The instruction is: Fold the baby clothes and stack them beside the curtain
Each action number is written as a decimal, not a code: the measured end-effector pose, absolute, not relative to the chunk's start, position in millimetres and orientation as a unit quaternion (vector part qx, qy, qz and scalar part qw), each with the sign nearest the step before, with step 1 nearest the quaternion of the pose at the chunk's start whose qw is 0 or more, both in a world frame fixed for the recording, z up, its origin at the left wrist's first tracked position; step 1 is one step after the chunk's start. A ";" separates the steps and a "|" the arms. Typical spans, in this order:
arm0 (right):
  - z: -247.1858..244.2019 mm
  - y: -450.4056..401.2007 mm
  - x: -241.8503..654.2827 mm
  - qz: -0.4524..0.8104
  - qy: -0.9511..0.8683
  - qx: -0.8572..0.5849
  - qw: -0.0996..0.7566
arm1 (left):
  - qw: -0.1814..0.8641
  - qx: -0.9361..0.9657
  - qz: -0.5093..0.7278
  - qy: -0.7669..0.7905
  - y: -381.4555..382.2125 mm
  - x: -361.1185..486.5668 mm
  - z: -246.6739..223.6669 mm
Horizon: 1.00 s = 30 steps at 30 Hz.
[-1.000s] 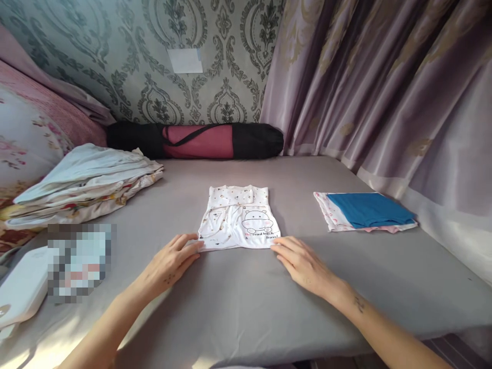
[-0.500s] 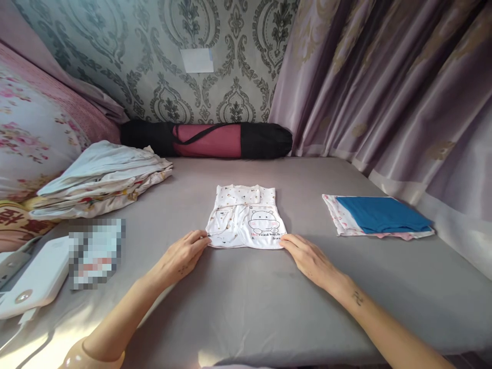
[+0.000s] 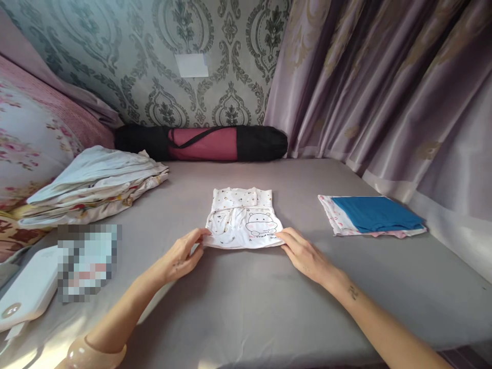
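Observation:
A small white baby shirt with tiny prints and a cartoon hippo lies partly folded on the grey sheet. Its upper part is turned down over the body, and its near hem faces me. My left hand pinches the near left corner between thumb and fingers. At the near right corner, my right hand grips the hem the same way, below the hippo print. The near edge looks slightly raised between the two hands.
A stack of folded clothes lies at the left, with a white power bank and a blurred packet nearer. Folded blue cloth rests on the right over pink-patterned pieces. A black and maroon roll bag lies along the wall.
Both hands have closed on the near corners, and the hem has lifted a little. My left thumb now shows below the fingers. The whole view has shifted slightly.

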State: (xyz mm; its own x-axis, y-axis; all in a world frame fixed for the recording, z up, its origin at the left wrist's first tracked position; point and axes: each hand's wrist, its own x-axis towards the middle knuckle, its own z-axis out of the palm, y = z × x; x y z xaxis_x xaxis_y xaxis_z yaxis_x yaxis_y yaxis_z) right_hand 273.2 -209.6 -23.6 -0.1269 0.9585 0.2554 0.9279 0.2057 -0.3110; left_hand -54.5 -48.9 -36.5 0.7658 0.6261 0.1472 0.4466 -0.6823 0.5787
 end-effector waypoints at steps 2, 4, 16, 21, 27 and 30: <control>-24.5 -205.6 273.8 -0.013 -0.755 -0.629 0.185 | 0.206 0.925 0.177 0.266 -48.2 -53.8 -39.4; -23.9 -201.4 274.7 -0.059 -0.759 -0.624 0.177 | 0.160 0.940 0.191 0.233 -47.3 -53.0 -41.7; -18.3 -221.7 289.3 -0.079 -0.827 -0.519 0.199 | 0.129 0.968 0.153 0.154 -63.2 -61.1 -10.4; 7.2 -251.6 273.3 0.004 -0.833 -0.525 0.172 | 0.141 0.967 0.145 0.152 -90.8 -71.7 9.0; 20.0 -248.0 267.5 0.075 -0.808 -0.548 0.203 | 0.256 0.935 0.121 0.212 -89.1 -74.2 5.4; 19.9 -226.1 272.6 0.089 -0.759 -0.601 0.234 | 0.318 0.885 0.126 0.315 -72.3 -63.6 5.2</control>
State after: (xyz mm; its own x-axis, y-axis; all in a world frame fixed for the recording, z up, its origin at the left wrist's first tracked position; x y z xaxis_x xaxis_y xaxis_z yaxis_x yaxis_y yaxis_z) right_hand 272.6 -226.1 19.9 -0.1688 0.9536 0.2491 0.8705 0.2628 -0.4161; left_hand -63.6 -72.3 5.2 0.7692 0.6386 0.0228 0.4779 -0.5985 0.6430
